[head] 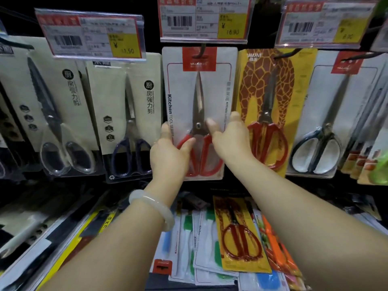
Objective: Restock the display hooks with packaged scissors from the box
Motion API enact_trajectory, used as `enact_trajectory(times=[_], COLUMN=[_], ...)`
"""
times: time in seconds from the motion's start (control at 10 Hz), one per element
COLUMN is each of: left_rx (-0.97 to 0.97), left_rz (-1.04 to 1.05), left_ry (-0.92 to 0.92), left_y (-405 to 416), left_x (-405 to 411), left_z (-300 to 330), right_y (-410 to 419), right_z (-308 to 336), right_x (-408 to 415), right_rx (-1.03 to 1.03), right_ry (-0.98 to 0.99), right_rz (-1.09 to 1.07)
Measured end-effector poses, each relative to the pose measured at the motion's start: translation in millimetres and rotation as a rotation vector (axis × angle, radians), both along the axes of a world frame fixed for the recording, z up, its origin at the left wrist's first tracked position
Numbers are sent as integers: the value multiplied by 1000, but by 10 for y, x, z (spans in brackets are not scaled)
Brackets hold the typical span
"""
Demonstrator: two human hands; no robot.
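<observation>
Scissors pack (pixel 199 110) hangs on hook (pixel 202 51), long axis vertical, blades to 12 o'clock. Left hand (pixel 169 153) and right hand (pixel 228 139) pinch its side edges.

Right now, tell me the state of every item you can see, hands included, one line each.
White carded pack of red-handled kitchen scissors: hanging on its hook, held at both side edges.
Left hand: grips the pack's left edge.
Right hand: grips the pack's right edge.
Giraffe-print yellow pack of red scissors: hanging on the next hook.
Second giraffe-print pack: lying flat on the packs below.
</observation>
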State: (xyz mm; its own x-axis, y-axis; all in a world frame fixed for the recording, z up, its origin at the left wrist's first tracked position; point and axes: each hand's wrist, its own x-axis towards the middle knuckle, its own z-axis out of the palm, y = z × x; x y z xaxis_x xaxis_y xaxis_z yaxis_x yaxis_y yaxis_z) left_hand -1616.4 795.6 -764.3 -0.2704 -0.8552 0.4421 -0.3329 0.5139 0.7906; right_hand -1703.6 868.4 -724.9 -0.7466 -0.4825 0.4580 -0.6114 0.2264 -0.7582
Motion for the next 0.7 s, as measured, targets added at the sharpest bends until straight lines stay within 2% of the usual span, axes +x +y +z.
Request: enact_trajectory(times=[0.2, 0.3, 0.4, 0.5, 0.6, 0.7], left_rx=[34, -221, -590, -677, -765, -822], left_rz=[6, 40, 79, 79, 57, -52], left_ry=[-32, -91, -279, -382, -403, -398], left_y=[300, 611, 654, 612, 578, 711], left_x=[74, 177, 159, 110, 129, 142], left_z=[-53, -349, -648, -660, -635, -544], right_y=[161, 371, 467, 483, 621, 871], right_z=[-122, -361, -574, -634, -562, -443], right_x=[126, 267, 265, 194, 84, -40], right_rx=[64, 119, 158, 261, 314, 389], right_ry=[20, 230, 552, 688, 792, 826], right_rz=[-18, -29, -35, -19, 53, 76])
